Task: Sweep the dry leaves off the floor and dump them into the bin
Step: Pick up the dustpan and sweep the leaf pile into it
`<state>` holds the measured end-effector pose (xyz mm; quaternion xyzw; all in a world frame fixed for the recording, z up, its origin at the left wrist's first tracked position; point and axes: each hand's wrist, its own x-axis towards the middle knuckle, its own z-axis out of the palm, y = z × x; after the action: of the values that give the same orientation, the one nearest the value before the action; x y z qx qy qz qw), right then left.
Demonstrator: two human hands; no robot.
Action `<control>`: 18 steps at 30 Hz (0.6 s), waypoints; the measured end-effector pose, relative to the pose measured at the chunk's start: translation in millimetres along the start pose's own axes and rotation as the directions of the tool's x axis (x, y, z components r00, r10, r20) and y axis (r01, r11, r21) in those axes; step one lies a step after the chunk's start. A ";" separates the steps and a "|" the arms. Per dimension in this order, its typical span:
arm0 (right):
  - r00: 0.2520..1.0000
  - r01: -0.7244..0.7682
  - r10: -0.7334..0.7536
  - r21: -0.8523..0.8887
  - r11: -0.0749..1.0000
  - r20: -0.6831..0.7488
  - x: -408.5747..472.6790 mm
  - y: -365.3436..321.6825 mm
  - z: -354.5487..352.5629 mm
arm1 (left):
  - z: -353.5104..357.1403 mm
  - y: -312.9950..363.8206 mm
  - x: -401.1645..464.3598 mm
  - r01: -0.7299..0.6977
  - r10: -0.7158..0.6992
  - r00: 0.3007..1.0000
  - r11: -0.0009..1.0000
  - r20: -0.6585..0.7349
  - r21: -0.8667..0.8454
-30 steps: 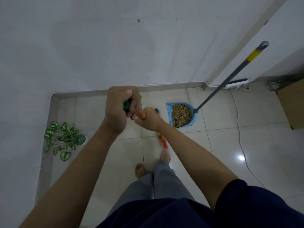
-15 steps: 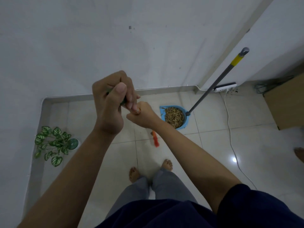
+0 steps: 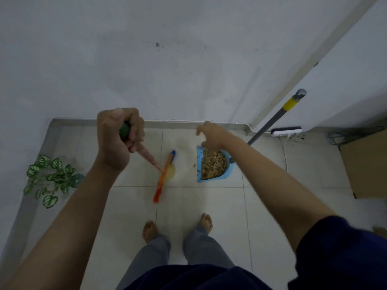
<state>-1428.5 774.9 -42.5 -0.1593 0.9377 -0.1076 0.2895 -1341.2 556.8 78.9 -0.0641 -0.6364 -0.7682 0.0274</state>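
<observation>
- While the left hand (image 3: 117, 141) is clenching the green top of the broom handle (image 3: 146, 153), the right hand (image 3: 211, 136) is hanging free above the blue dustpan (image 3: 227, 174), its fingers loosely spread and grasping nothing.
- The dry leaves (image 3: 213, 164) are lying heaped inside the dustpan, which is standing on the tiled floor (image 3: 188, 206) near the back wall; one small crumb is lying on the tile just beside the left edge of the pan.
- The orange broom head (image 3: 162, 178) is resting on the floor to the left of the dustpan, apart from it.
- Judging from this, the sweeping looks almost done and the step in hand is taking the long grey dustpan handle (image 3: 274, 120), which is leaning up to the right toward the corner.
- To do it well, the right hand should be closing on the handle high enough to lift the pan level; the heap is full, so tilting it forward could spill leaves back on the floor.
- The broom should be kept still or set aside, so that its bristles are not scattering the last crumb.
- The bin is not appearing anywhere in this head view, so I cannot tell where the leaves must go.
- The right hand is blurred, and the lower part of the dustpan handle is hidden behind the right forearm.
- The brown box (image 3: 366, 164) at the right is cut off by the edge.
- The leafy green plant (image 3: 50, 181) is lying on the floor at the left wall.
</observation>
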 end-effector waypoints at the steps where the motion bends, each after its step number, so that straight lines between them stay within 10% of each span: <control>1: 0.997 -0.074 0.075 -0.188 0.979 -0.005 1.1 25.7 -14.3 | 5.2 -0.9 4.0 0.012 -0.012 1.000 1.000 -0.011 0.005; 8: 0.849 -0.290 0.528 -0.809 0.511 0.030 11.7 144.9 -77.4 | 37.8 -7.5 21.3 0.054 -0.052 0.997 0.998 -0.052 0.032; 18: 0.879 -0.171 0.449 -0.772 0.612 0.161 1.7 197.3 -93.4 | 52.7 -8.6 30.8 0.071 -0.067 0.993 0.997 -0.093 0.042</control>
<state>-1530.4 967.2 -25.8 -0.1111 0.8479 0.3621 0.3710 -1369.4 611.3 84.2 -0.0063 -0.6534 -0.7563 0.0314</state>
